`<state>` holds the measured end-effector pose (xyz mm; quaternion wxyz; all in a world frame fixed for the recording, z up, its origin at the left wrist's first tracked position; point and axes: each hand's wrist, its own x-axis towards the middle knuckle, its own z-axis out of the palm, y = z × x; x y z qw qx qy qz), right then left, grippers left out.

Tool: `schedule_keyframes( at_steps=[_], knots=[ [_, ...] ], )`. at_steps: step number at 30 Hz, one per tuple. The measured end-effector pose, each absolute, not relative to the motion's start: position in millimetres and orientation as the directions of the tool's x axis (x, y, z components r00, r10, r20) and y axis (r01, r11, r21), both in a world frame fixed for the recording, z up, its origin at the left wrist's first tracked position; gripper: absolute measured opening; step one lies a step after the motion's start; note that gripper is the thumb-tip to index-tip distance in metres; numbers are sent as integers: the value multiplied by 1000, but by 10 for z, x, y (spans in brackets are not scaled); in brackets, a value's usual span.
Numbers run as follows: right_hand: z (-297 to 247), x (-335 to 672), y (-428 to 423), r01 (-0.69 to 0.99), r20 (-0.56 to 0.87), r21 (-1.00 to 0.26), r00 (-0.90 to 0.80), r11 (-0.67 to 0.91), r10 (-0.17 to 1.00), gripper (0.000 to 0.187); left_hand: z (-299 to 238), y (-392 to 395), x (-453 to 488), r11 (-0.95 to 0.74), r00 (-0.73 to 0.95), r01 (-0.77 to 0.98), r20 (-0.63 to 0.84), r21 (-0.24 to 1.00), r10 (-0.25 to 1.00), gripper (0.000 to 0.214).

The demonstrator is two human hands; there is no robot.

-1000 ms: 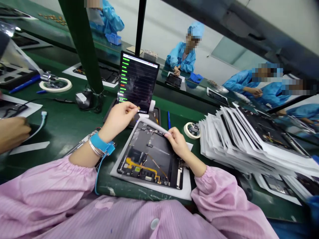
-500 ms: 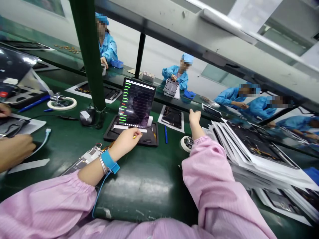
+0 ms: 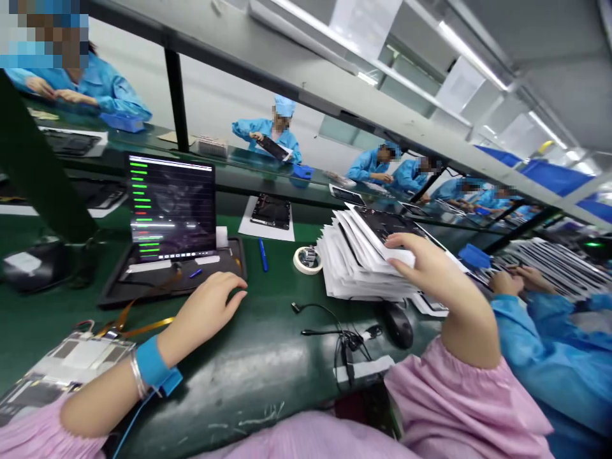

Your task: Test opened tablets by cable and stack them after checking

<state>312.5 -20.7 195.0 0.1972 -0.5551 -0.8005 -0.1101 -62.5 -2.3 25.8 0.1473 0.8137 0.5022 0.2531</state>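
Observation:
My left hand (image 3: 206,311) rests on the green belt (image 3: 268,357), fingers loosely laid flat with nothing visible in them. It sits just in front of a black tray (image 3: 119,290) that holds a propped tablet (image 3: 172,204) showing green test lines. A blue strap (image 3: 155,370) circles that wrist. My right hand (image 3: 425,264) reaches onto a slanted stack of opened tablet shells on white sheets (image 3: 356,264). Its fingers are curled over the edge of the top sheet.
An opened tablet on a white sheet (image 3: 270,213) lies across the belt. Nearby are a tape roll (image 3: 306,258), a blue pen (image 3: 262,254), a mouse (image 3: 399,325) and tangled cables (image 3: 344,335). Another opened device (image 3: 67,360) lies bottom left. A co-worker's blue sleeve (image 3: 549,338) is close on the right.
The opened tablet in front of me went to the far side of the belt. My right hand swung right onto the stack. My left hand dropped to the belt. The view turned right.

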Motion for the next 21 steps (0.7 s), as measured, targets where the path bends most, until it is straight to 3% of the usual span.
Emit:
schedule_keyframes(
  at_steps=[4, 6, 9, 12, 16, 21],
  knots=[
    [1712, 3353, -57, 925, 421, -17, -338, 380, 842, 27, 439, 384, -231, -485, 461, 773, 163, 409, 872, 28],
    [1639, 3314, -43, 927, 456, 15, -339, 374, 823, 32, 546, 775, -67, -362, 387, 829, 30, 426, 922, 37],
    [1584, 3265, -61, 928, 509, 16, -327, 371, 796, 33, 664, 1350, 83, -297, 304, 859, 53, 418, 951, 40],
    [1563, 3288, -97, 929, 581, -76, -255, 363, 773, 19, 710, 1666, 143, -251, 257, 875, 42, 414, 966, 37],
    [1556, 3371, -183, 918, 656, -176, -159, 354, 738, 15, 678, 1729, 158, -260, 282, 861, 16, 436, 959, 35],
    [1515, 3382, -219, 904, 644, -130, -235, 407, 728, 18, 665, 1812, 129, -281, 324, 841, -14, 462, 946, 33]
  ],
)
